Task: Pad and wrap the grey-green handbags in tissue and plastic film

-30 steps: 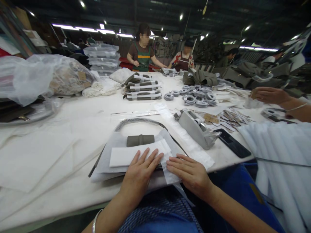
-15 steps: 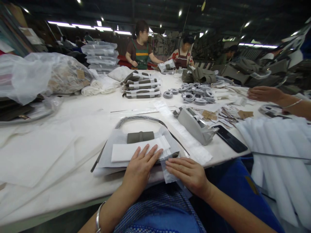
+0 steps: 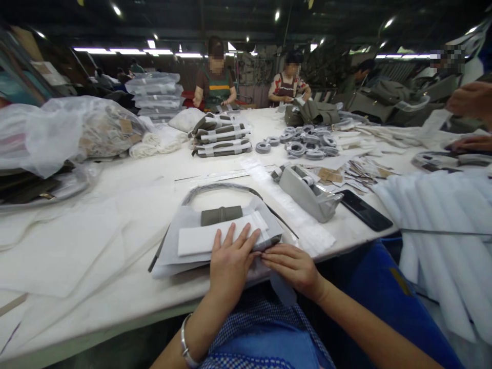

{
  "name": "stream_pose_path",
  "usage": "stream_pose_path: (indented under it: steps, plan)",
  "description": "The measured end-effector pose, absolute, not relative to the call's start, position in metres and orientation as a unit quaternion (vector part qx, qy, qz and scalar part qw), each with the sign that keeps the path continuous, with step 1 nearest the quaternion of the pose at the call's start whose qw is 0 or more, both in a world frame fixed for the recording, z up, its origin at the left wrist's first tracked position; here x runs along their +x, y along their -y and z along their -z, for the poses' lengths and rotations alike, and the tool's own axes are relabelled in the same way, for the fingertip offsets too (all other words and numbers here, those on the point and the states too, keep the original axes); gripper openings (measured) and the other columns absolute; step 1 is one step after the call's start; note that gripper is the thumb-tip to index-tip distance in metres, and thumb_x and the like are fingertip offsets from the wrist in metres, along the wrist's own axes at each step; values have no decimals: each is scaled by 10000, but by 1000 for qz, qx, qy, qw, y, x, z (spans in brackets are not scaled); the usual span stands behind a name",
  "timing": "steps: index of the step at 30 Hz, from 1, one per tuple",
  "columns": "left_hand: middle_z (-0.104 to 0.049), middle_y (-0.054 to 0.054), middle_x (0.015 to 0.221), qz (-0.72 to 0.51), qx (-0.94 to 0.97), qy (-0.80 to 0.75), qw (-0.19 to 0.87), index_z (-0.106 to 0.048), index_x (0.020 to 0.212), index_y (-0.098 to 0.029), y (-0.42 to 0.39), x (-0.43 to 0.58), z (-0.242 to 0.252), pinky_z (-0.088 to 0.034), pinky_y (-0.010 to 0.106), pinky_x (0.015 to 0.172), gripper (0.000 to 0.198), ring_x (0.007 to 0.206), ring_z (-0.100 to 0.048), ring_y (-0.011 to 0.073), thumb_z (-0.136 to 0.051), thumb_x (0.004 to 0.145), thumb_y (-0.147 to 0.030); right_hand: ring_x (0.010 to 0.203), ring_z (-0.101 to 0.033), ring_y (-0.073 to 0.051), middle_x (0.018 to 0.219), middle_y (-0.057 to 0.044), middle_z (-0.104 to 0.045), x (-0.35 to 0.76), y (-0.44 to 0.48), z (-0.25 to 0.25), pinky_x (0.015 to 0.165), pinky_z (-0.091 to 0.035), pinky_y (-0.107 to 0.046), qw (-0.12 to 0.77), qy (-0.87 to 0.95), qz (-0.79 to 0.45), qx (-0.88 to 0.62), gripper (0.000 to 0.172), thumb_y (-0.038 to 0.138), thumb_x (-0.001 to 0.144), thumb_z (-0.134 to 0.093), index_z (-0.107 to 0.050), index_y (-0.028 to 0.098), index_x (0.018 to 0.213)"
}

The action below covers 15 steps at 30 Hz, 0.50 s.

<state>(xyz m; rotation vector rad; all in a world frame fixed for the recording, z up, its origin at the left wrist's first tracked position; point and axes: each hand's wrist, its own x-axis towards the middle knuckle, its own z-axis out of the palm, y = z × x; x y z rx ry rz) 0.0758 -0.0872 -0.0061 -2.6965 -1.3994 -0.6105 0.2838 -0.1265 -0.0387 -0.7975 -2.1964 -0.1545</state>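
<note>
A flat olive-grey handbag (image 3: 157, 256), partly covered by a thin white sheet (image 3: 182, 220), lies near the table's front edge. Its wrapped handle (image 3: 215, 186) arches away from me. On top are a folded white foam strip (image 3: 196, 242) and a short olive band (image 3: 222, 216). My left hand (image 3: 230, 261) presses flat on the foam strip, fingers spread. At the bag's near right corner, my right hand (image 3: 294, 269) pinches a translucent plastic strip (image 3: 283, 291), which hangs below the fingers over the table edge. The fingertips partly hide the pinched part.
A grey tape dispenser (image 3: 307, 195) and a black phone (image 3: 365, 210) lie to the right. Behind are wrapped rings (image 3: 307, 143) and stacked wrapped bags (image 3: 223, 148). White foam sheets (image 3: 442, 205) hang at right. A co-worker's hands (image 3: 471, 105) are at far right; other people stand across the table.
My right fingers have gone from lying over the translucent strip to pinching it at the bag's corner, and the strip now hangs lower. My left hand stays on the foam strip.
</note>
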Motion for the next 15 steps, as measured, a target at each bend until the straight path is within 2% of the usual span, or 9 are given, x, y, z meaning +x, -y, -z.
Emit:
stream_pose_path:
  steps: [3, 6, 9, 11, 13, 15]
  plan:
    - [-500, -34, 1462, 197, -870, 450, 39, -477, 1405, -367, 87, 76, 12, -348, 671, 1111, 487, 1367, -448, 348, -591, 932, -341, 1070, -687, -209, 1122, -60, -748, 285, 130, 36, 953, -577, -422, 378, 869, 41, -317, 385, 97, 940, -564, -620, 235, 1296]
    - [-487, -51, 1471, 200, -870, 449, 39, -460, 1415, -371, 88, 74, 13, -331, 658, 1128, 490, 1382, -431, 333, -578, 939, -362, 1065, -679, -208, 1101, -52, -748, 288, 144, 30, 970, -562, -408, 412, 836, 10, -363, 355, 108, 933, -565, -639, 244, 1253]
    - [-492, -52, 1467, 204, -870, 448, 30, -452, 1419, -371, 89, 73, 11, -325, 652, 1133, 501, 1387, -426, 329, -585, 936, -368, 1054, -673, -245, 1090, -93, -733, 288, 167, 30, 946, -558, -416, 450, 766, -25, -459, 281, 306, 985, -523, -656, 221, 1218]
    - [-497, -39, 1464, 205, -870, 447, 26, -454, 1420, -365, 89, 73, 9, -324, 654, 1131, 520, 1383, -430, 334, -608, 924, -364, 1047, -666, -274, 1102, -120, -717, 285, 182, 35, 940, -551, -434, 443, 746, -55, -495, 441, 529, 981, -463, -656, 211, 1219]
    - [-499, -23, 1463, 204, -872, 445, 25, -455, 1422, -356, 89, 73, 8, -323, 652, 1131, 534, 1382, -431, 339, -623, 915, -358, 1068, -650, -301, 1134, -133, -699, 281, 194, 44, 951, -540, -453, 427, 749, -83, -500, 628, 705, 899, -453, -644, 211, 1237]
    - [-501, -16, 1460, 202, -873, 444, 25, -459, 1421, -350, 89, 74, 7, -325, 649, 1128, 531, 1381, -432, 343, -624, 916, -354, 1092, -638, -314, 1166, -136, -684, 275, 200, 53, 964, -534, -465, 425, 734, -99, -521, 680, 733, 838, -535, -614, 214, 1270]
